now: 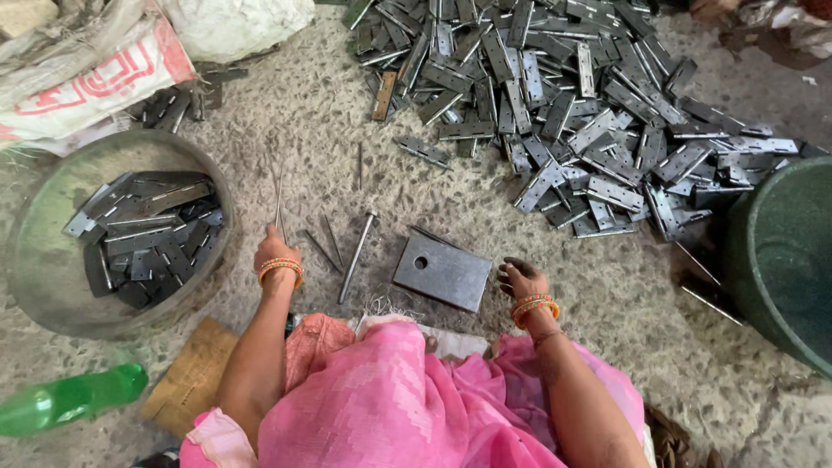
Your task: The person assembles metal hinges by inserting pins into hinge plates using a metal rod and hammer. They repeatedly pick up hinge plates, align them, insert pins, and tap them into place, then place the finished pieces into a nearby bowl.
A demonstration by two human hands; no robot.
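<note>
the left hand [276, 251] is pinching thin metal pins [278, 195] upright, ready to feed; the right hand [520, 279] is resting loosely curled, empty, beside the drilled steel block [443, 271] mid-floor.

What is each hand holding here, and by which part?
The left hand pinches thin metal pins by their lower ends. The right hand holds nothing, resting beside the grey steel block with a hole.

soft, even daylight fills the scene, with only weak shadows under the heap of grey metal hinges [572, 95]. the speckled concrete floor [295, 130] looks sharp in the middle. the wide lens bends the edges, and the corners look slightly soft.
</note>
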